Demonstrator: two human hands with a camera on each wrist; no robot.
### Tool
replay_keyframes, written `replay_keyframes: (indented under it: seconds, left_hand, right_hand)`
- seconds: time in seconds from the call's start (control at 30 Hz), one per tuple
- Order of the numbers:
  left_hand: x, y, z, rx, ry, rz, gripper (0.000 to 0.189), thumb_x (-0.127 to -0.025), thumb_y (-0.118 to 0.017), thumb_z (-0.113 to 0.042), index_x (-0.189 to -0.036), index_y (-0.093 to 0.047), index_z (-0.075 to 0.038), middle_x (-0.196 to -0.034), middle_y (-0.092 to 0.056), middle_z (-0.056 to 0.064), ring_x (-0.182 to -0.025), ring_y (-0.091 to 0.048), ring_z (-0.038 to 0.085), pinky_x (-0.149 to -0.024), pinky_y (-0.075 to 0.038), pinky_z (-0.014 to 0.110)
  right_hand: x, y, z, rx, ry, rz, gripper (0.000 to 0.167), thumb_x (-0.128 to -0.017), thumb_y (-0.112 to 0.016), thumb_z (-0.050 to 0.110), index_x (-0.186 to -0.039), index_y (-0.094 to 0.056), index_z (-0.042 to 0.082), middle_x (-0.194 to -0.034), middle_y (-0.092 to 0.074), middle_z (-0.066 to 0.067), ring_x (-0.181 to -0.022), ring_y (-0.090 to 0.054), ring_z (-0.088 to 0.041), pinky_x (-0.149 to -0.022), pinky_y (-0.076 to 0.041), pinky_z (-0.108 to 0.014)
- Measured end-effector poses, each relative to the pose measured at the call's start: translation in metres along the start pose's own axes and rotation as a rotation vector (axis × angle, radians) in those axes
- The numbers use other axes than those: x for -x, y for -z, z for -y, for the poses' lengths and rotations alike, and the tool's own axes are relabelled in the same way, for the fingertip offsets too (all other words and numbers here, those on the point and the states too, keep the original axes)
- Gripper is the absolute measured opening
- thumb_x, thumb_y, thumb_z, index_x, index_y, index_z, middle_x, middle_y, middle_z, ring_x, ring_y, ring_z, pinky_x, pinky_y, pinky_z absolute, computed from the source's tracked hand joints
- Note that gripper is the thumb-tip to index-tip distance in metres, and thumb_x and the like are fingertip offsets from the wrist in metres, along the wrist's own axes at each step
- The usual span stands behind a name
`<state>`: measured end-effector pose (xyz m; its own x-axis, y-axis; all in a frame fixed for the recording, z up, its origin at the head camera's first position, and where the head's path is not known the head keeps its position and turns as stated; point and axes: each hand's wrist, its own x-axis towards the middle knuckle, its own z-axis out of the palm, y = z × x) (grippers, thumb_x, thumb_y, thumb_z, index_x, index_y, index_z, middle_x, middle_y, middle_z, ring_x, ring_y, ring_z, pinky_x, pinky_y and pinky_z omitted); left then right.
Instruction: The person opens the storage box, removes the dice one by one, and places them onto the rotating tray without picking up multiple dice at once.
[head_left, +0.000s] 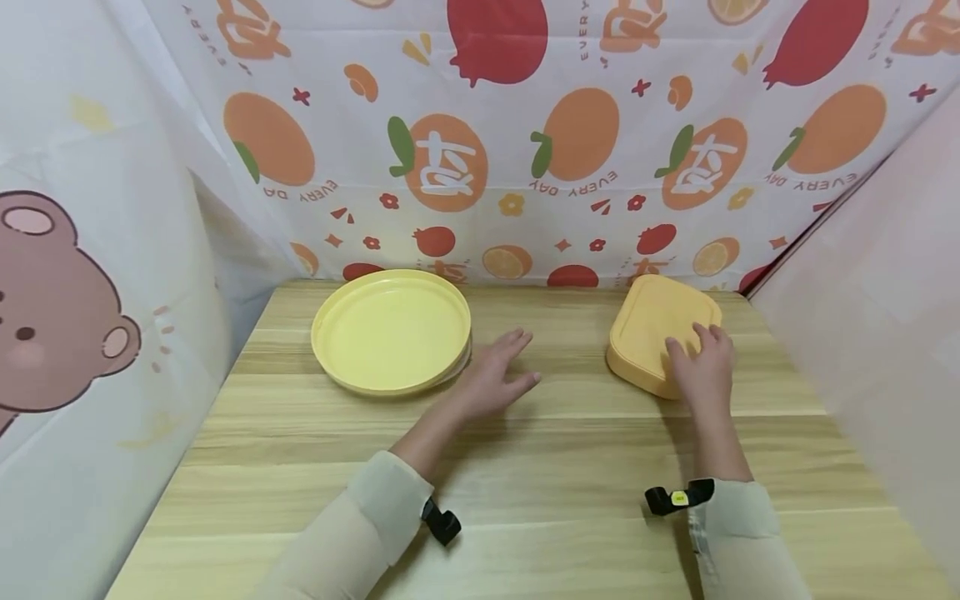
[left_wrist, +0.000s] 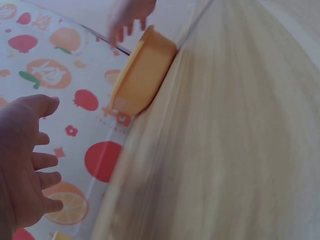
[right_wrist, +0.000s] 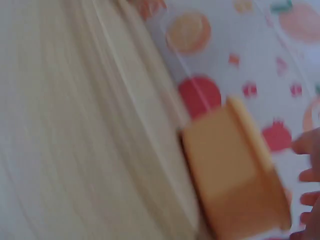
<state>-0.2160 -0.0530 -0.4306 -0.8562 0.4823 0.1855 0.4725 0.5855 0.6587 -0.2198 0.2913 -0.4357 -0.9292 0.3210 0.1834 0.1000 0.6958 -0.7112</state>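
Note:
Toward the back right of the table stands an orange lidded box [head_left: 652, 329] with rounded corners. My right hand [head_left: 707, 371] is over its near right part, thumb and fingers spread apart above the lid. In the right wrist view the fingers [right_wrist: 310, 175] show at the right edge, beside the lid of the box [right_wrist: 227, 175]. My left hand [head_left: 491, 379] is held out with fingers extended and nothing in them, just right of a round yellow tray [head_left: 390, 333]. The left wrist view shows that hand [left_wrist: 22, 160] with its fingers apart.
The wood-grain table [head_left: 555, 492] lies under both arms. A white cloth printed with fruit [head_left: 510, 200] hangs behind it. Another cloth with a bear picture [head_left: 60, 308] hangs at the left, and a pale panel [head_left: 862, 317] stands at the right.

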Motion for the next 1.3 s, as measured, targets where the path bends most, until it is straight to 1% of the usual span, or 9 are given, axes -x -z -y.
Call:
replay_keyframes:
  seconds: [0.07,0.17,0.33,0.53,0.7,0.83,1.0,1.2,1.3]
  left_hand:
    - [0.0,-0.002,0.0,-0.006,0.005,0.025,0.068,-0.095,-0.062,-0.039,-0.151,-0.038,-0.008,-0.158,-0.033,0.015,-0.148,-0.027,0.032,-0.121,-0.024,0.053]
    - [-0.001,-0.004,0.0,-0.021,0.011,0.036,0.068,-0.095,-0.061,-0.041,-0.151,-0.039,-0.009,-0.159,-0.032,0.015,-0.148,-0.027,0.031,-0.122,-0.023,0.051]
    - [-0.002,-0.005,0.002,-0.016,0.038,0.027,0.068,-0.096,-0.058,-0.044,-0.151,-0.038,-0.011,-0.16,-0.031,0.013,-0.149,-0.027,0.03,-0.122,-0.024,0.048]
    - [-0.003,-0.011,0.006,0.018,0.069,0.032,0.069,-0.096,-0.056,-0.048,-0.153,-0.035,-0.014,-0.162,-0.028,0.011,-0.15,-0.024,0.027,-0.122,-0.024,0.047]
    - [-0.007,-0.022,0.005,0.097,0.11,-0.022,0.066,-0.097,-0.057,-0.046,-0.151,-0.038,-0.014,-0.163,-0.022,0.012,-0.149,-0.024,0.033,-0.12,-0.027,0.053]
    - [-0.009,-0.039,0.005,0.213,0.156,-0.083,0.066,-0.096,-0.061,-0.041,-0.151,-0.038,-0.012,-0.165,-0.016,0.012,-0.149,-0.022,0.035,-0.118,-0.029,0.056]
    - [-0.009,-0.062,-0.003,0.294,0.169,-0.179,0.061,-0.091,-0.07,-0.03,-0.144,-0.047,-0.01,-0.166,-0.007,0.014,-0.149,-0.019,0.035,-0.12,-0.028,0.05]
    - [-0.011,-0.076,-0.01,0.341,0.193,-0.242,0.05,-0.092,-0.07,-0.025,-0.137,-0.055,-0.012,-0.166,-0.004,0.012,-0.148,-0.021,0.038,-0.118,-0.031,0.052]
    - [-0.011,-0.079,-0.008,0.341,0.2,-0.263,0.048,-0.092,-0.07,-0.025,-0.136,-0.056,-0.013,-0.166,-0.006,0.011,-0.148,-0.023,0.038,-0.117,-0.032,0.052]
  right_hand:
    - [-0.002,-0.001,-0.012,0.078,-0.029,0.109,0.078,-0.098,-0.05,0.049,-0.149,-0.031,-0.007,-0.159,-0.013,-0.03,-0.145,-0.012,-0.052,-0.115,-0.022,-0.068]
    - [-0.007,-0.006,-0.021,0.112,0.02,0.224,0.086,-0.097,-0.048,0.054,-0.15,-0.025,-0.01,-0.16,-0.009,-0.031,-0.145,-0.009,-0.054,-0.116,-0.017,-0.068]
    - [-0.016,-0.02,-0.013,0.021,0.115,0.309,0.085,-0.095,-0.055,0.053,-0.152,-0.027,-0.004,-0.164,-0.012,-0.021,-0.148,-0.011,-0.047,-0.119,-0.014,-0.065]
    - [-0.018,-0.04,0.005,-0.016,0.187,0.391,0.083,-0.093,-0.06,0.052,-0.153,-0.031,0.004,-0.165,-0.015,-0.01,-0.151,-0.011,-0.037,-0.121,-0.014,-0.062]
    - [-0.016,-0.053,0.022,-0.051,0.213,0.429,0.082,-0.091,-0.064,0.053,-0.153,-0.034,0.009,-0.165,-0.017,-0.003,-0.152,-0.012,-0.031,-0.122,-0.015,-0.059]
    - [-0.011,-0.063,0.03,-0.111,0.224,0.437,0.079,-0.089,-0.068,0.051,-0.15,-0.041,0.01,-0.164,-0.022,0.001,-0.152,-0.015,-0.029,-0.121,-0.017,-0.059]
    - [-0.002,-0.073,0.034,-0.199,0.215,0.407,0.066,-0.088,-0.072,0.045,-0.142,-0.053,0.011,-0.161,-0.03,0.005,-0.151,-0.02,-0.026,-0.12,-0.022,-0.058]
    - [0.002,-0.079,0.031,-0.171,0.229,0.285,0.056,-0.086,-0.074,0.043,-0.13,-0.063,0.01,-0.158,-0.037,-0.002,-0.153,-0.008,-0.028,-0.12,-0.015,-0.063]
    - [0.008,-0.082,0.037,-0.125,0.286,0.189,0.047,-0.086,-0.076,0.036,-0.121,-0.068,0.006,-0.152,-0.045,-0.01,-0.152,-0.013,-0.034,-0.119,-0.017,-0.064]
